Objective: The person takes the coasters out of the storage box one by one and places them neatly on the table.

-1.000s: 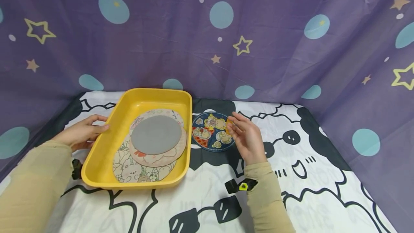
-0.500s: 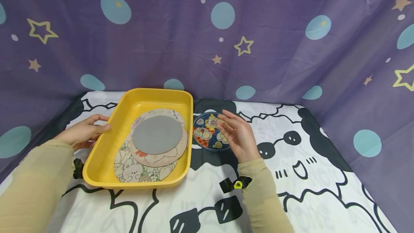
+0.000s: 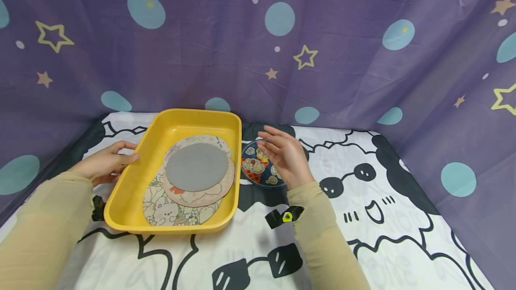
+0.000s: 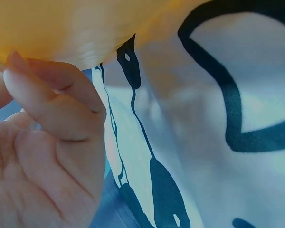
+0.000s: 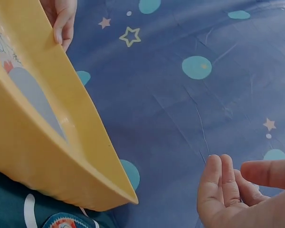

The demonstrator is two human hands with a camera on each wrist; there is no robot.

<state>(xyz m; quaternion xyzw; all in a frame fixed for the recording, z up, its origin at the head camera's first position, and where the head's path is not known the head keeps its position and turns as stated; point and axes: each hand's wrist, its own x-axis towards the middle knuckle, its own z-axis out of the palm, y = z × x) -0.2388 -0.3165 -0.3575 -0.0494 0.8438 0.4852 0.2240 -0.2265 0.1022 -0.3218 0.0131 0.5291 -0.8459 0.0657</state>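
My left hand (image 3: pixel 110 162) grips the left rim of a yellow tray (image 3: pixel 173 230), thumb over the edge and fingers underneath. Round mats overlap inside it: a plain grey one (image 3: pixel 196 167) on top, a pinkish one (image 3: pixel 205 198) below, and a floral one with a bear (image 3: pixel 164 214) at the front. Right of the tray lies a dark blue round mat (image 3: pixel 253 167) with cartoon bears, partly hidden by my right hand (image 3: pixel 288 158). That hand holds nothing; its fingers are relaxed and point toward the tray, as the right wrist view (image 5: pixel 247 199) also shows.
A white cloth (image 3: pixel 387 254) with black cartoon faces in sunglasses covers the table. Behind and at both sides hangs a purple curtain (image 3: pixel 342 70) with stars and blue dots. A black strapped device (image 3: pixel 284 216) sits on the right wrist.
My right hand has moved left, from the blue mat's right edge to over its middle, covering more of it. My left hand keeps its hold on the tray, which stays in place.
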